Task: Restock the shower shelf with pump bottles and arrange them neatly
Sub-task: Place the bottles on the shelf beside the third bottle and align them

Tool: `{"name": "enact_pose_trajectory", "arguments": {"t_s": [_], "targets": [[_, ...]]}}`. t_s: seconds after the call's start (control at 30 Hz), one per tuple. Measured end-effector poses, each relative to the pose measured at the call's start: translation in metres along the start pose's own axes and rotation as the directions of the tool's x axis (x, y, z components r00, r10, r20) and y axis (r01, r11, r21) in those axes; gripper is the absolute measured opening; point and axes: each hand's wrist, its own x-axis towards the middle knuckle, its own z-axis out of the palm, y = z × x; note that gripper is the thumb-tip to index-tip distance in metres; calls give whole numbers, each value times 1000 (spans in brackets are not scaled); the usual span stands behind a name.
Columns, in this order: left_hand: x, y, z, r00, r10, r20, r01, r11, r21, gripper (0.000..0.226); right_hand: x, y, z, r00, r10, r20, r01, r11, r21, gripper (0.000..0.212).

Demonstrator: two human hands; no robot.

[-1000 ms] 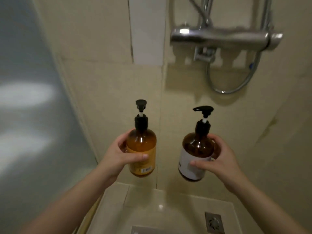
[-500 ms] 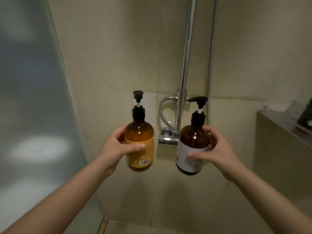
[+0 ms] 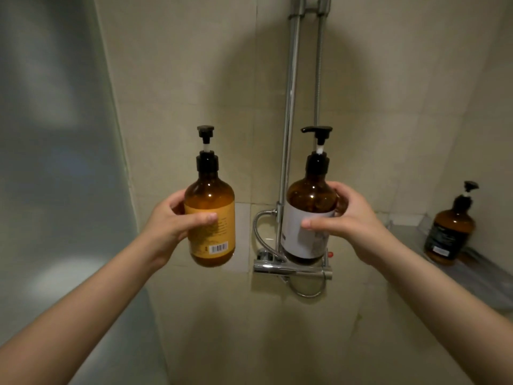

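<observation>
left hand [image 3: 169, 220] grips an upright amber glass pump bottle with an orange label [image 3: 210, 218]; right hand [image 3: 352, 218] grips an upright white-labelled amber pump bottle [image 3: 309, 218].

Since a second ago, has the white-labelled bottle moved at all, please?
Yes, upward: the white-labelled bottle was below the shower mixer and now overlaps it.

The orange-label bottle [image 3: 210, 196] and white-label bottle [image 3: 306, 197] are glossy, see-through amber with matt black plastic pumps [image 3: 207, 162] and paper-like labels. The rail [image 3: 290, 107], hose [image 3: 319, 93] and mixer [image 3: 288, 269] are polished chrome metal. The tiles [image 3: 180, 93] look smooth, dull beige; the screen [image 3: 55, 162] is frosted glass.
</observation>
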Motion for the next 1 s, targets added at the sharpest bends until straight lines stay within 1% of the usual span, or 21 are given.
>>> {"name": "enact_pose_trajectory", "arguments": {"t_s": [0.2,0.3,0.33,0.5,0.6,0.73,0.83,0.93,1.0], "targets": [[-4,17,-3,999,23,43,-23,1000,-6,88,-12,-13,-4,999,20,-36,-21,999,-25,64],[-1,20,-3,997,17,74,-15,1000,-22,69,-20,-18,-5,998,33,-56,-36,998,-56,58],[1,20,-2,996,16,86,-13,999,-30,66,-24,-19,-6,997,41,-70,-45,997,-59,59],[16,13,11,989,23,145,-19,1000,-24,64,-43,-25,-11,982,88,-169,-100,993,-62,69],[28,6,27,981,28,190,-21,999,-39,61,-50,-21,-20,965,122,-232,-142,987,-71,78],[44,-4,57,967,18,256,3,997,-80,52,-58,-16,-38,944,142,-298,-181,978,-106,77],[58,-7,82,946,31,323,-8,997,-73,57,-60,-9,-57,917,148,-371,-196,976,-93,79],[76,-12,111,932,49,360,-15,995,-99,62,-61,0,-78,896,139,-422,-203,973,-110,82],[88,-14,133,919,59,391,-16,994,-112,64,-61,7,-95,879,133,-458,-205,972,-112,78]]}}
